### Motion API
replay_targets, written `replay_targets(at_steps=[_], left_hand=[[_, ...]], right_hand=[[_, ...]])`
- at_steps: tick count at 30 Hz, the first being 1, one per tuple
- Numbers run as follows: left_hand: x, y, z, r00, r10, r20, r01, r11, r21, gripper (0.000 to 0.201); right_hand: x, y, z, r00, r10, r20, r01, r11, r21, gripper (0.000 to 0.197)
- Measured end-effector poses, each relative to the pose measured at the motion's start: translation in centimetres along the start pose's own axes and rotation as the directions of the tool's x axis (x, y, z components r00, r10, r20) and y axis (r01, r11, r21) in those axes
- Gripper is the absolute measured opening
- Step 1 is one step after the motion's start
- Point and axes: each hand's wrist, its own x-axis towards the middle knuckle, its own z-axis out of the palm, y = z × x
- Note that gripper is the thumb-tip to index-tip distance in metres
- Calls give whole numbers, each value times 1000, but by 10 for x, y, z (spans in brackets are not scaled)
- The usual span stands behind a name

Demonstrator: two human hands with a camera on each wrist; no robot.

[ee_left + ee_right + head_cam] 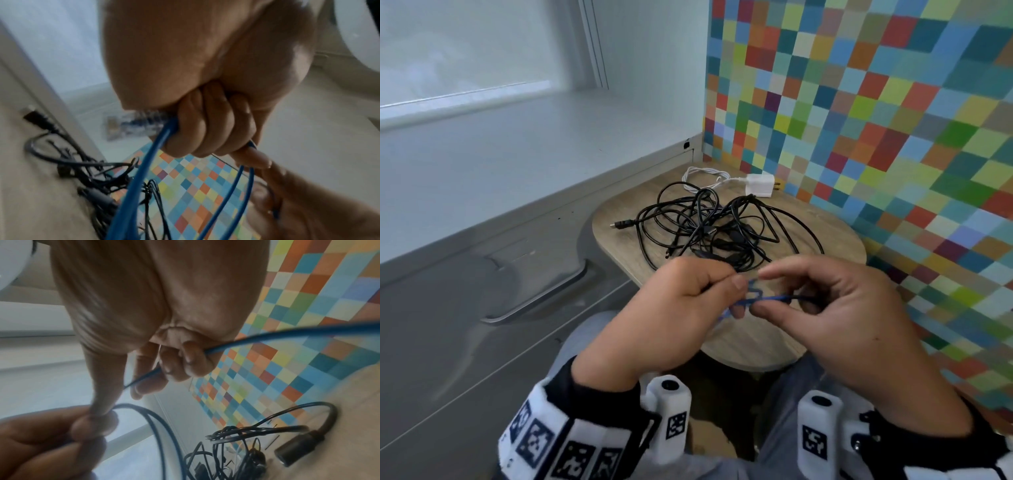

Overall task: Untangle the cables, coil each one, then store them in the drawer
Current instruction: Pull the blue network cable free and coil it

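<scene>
A thin blue cable [756, 297] runs between my two hands above the near edge of the small wooden table [835, 243]. My left hand [688, 301] grips several blue loops in its curled fingers [197, 129]; the blue cable [144, 170] hangs down from that fist. My right hand [825, 301] holds the same blue cable [267, 335] under its curled fingers [191, 358], index and thumb reaching toward the left hand. A tangle of black cables [709, 226] lies on the table behind the hands, also low in both wrist views. A white charger with its white cable [756, 183] sits at the table's far edge.
A grey cabinet front with a recessed drawer handle [537, 298] runs along the left, shut. A white sill [517, 137] lies above it. A multicoloured checkered wall [876, 120] bounds the table on the right. My knees in grey trousers sit under the table's near edge.
</scene>
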Motion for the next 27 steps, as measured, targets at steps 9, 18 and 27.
replay_targets(at_steps=[9,18,27], left_hand=[[-4,2,-10,983,-135,126,184,764,-618,34],[-3,5,-3,982,-119,145,187,588,-787,30],[-2,1,-21,979,-202,-39,79,544,-835,29]], right_hand=[[4,10,5,982,24,188,-60,980,191,24],[12,8,9,988,143,62,-156,878,452,12],[9,15,-8,962,197,187,-257,881,398,42]])
